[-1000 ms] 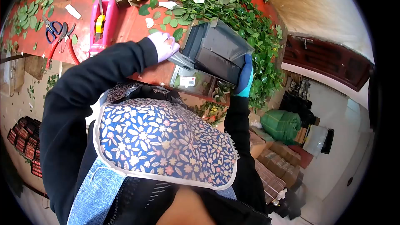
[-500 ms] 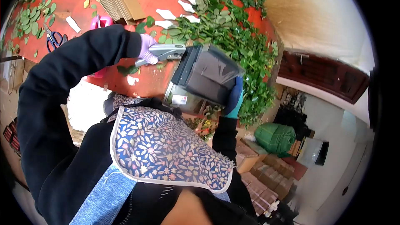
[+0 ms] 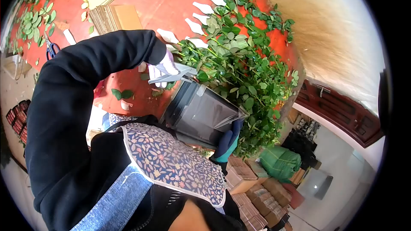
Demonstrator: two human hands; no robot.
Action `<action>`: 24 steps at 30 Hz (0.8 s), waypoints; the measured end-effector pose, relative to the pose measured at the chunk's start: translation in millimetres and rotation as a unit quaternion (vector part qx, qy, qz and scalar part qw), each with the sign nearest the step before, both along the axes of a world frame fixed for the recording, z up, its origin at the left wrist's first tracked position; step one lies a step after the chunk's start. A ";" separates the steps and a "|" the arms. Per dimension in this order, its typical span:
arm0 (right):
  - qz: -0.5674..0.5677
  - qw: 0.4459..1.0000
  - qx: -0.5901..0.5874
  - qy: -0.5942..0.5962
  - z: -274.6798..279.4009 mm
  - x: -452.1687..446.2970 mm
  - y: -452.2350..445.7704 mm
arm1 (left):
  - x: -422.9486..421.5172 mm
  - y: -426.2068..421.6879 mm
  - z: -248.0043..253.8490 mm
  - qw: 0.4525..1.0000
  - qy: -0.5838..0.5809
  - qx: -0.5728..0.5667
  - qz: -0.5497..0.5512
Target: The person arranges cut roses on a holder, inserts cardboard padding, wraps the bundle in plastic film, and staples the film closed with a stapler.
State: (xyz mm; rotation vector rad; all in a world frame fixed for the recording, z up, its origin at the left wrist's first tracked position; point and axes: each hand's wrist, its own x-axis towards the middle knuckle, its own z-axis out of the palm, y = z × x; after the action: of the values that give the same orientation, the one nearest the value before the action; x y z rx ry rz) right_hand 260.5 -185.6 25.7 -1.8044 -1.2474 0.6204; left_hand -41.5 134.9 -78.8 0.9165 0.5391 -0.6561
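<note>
My left hand (image 3: 168, 63), in a pale purple glove, is closed around a grey stapler (image 3: 185, 70). The stapler's front end is at the upper edge of a dark, box-like packet (image 3: 199, 113) with clear plastic film over it; whether its jaws are on the edge I cannot make out. My right hand (image 3: 227, 139), in a dark blue and teal glove, grips the packet's lower right corner, its fingers partly hidden. Just beyond the packet lie leafy green stems (image 3: 244, 72), several with white covers (image 3: 195, 26) at their ends.
Folded cardboard pieces (image 3: 115, 19) lie on the red table (image 3: 158, 0). Blue-handled scissors (image 3: 52, 49) and loose leaves (image 3: 32, 25) are at the left. Cardboard boxes (image 3: 242, 173) and a green wrapped bundle (image 3: 280, 162) stand at the lower right.
The view has shifted. The packet has come lower and turned, with my right hand on its corner moving down and left. My left hand has brought the stapler lower, around the packet's upper edge.
</note>
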 end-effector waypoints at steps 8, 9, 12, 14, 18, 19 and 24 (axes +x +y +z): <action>-0.003 0.999 -0.014 -0.046 16.5 -18.6 -14.7 | -7.0 -35.1 13.2 0.996 -0.007 -0.083 0.012; -0.007 0.999 -0.019 -0.044 19.0 -19.3 -15.9 | -8.9 -40.1 12.0 0.996 -0.008 -0.089 0.024; 0.016 0.996 -0.015 -0.082 16.9 -16.2 -14.9 | -14.0 -52.0 6.3 0.993 -0.009 -0.098 0.060; 0.006 0.998 -0.016 -0.066 18.1 -13.4 -9.5 | -20.3 -55.3 0.1 0.990 -0.018 -0.104 0.096; -0.021 0.999 0.001 -0.034 4.0 -3.1 4.9 | -39.4 -63.2 -12.2 0.975 -0.060 -0.108 0.187; -0.027 0.999 -0.005 -0.029 -2.0 2.5 7.0 | -46.0 -63.2 -13.9 0.967 -0.084 -0.106 0.216; -0.036 0.996 0.076 0.000 -24.2 23.4 29.6 | -36.3 -71.9 38.4 0.934 -0.218 -0.023 0.283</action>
State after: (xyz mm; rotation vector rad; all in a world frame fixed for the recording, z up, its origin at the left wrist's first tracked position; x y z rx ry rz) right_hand 283.9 -156.0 1.5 -1.7152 -1.1914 0.4709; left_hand -77.8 63.0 -40.4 0.7786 0.3569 0.0623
